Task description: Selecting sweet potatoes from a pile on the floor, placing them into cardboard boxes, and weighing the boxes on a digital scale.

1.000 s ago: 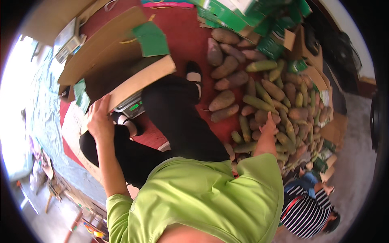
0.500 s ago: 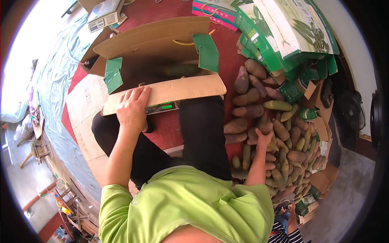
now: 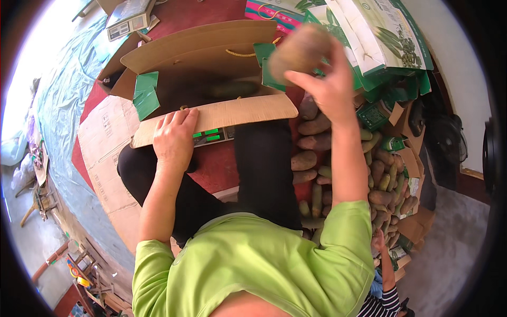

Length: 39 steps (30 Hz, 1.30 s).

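My left hand (image 3: 173, 138) grips the near cardboard flap (image 3: 243, 112) of an open carton (image 3: 200, 45), its fingers laid across the flap and its thumb hidden. My right hand (image 3: 330, 84) is raised by the carton's far right corner, closed on a large brown oval vegetable (image 3: 300, 50), blurred by motion. Inside the carton's shadow a dark green long vegetable (image 3: 232, 89) shows dimly. Under the near flap, a scale (image 3: 214, 136) with a lit green display partly shows between my legs. To the right lies a heap of brown and green vegetables (image 3: 381, 197).
Green and white printed cartons (image 3: 391, 37) stand stacked at the far right. Another scale (image 3: 129, 20) is at the far left, near a pale blue sheet (image 3: 71, 105). A black fan (image 3: 453, 140) stands by the right wall. A co-worker's arm (image 3: 388, 264) reaches toward the heap.
My right hand has lifted the brown vegetable off the heap and carried it up and away from me. My left hand stays on the flap. The co-worker's arm has come farther into view.
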{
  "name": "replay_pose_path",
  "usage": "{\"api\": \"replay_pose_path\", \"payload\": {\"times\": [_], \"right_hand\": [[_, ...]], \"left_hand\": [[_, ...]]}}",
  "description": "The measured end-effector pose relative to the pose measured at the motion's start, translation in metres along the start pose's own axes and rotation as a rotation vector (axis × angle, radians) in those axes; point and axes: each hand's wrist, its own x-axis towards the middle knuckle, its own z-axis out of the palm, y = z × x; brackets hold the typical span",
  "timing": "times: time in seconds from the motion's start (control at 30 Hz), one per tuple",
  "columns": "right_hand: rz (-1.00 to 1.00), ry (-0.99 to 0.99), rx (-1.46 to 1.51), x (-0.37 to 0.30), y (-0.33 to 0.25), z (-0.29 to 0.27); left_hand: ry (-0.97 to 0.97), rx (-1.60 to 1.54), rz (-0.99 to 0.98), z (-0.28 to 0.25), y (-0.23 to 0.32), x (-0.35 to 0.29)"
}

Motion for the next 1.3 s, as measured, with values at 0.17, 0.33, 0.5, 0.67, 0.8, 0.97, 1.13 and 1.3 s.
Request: {"api": "replay_pose_path", "payload": {"times": [0.17,0.33,0.5,0.67,0.8,0.97,1.13,1.3], "right_hand": [[-0.279,-0.204,-0.41,0.032,0.028,0.066],[-0.211,-0.501,-0.889,0.035,0.041,0.102],[-0.222,-0.263,-0.625,0.019,0.04,0.075],[-0.003,0.25,-0.069,-0.045,0.058,0.016],[0.253,0.517,-0.117,-0.135,0.128,-0.02],[0.764,0.541,-0.295,-0.279,0.232,-0.053],[0.89,0.717,-0.691,-0.371,0.264,-0.117],[1.349,0.858,-0.947,-0.394,0.244,-0.197]], "left_hand": [[-0.013,-0.003,0.002,0.003,-0.001,0.002],[-0.066,-0.003,-0.012,0.001,-0.002,0.003],[-0.088,0.014,-0.057,-0.003,0.002,0.004],[-0.11,-0.007,-0.095,-0.003,0.007,0.003],[-0.113,-0.003,-0.095,0.0,0.008,0.001],[-0.139,0.004,-0.151,0.002,0.012,0.0],[-0.134,0.026,-0.132,0.004,0.009,-0.001],[-0.117,0.03,-0.114,0.01,0.008,-0.001]]}}
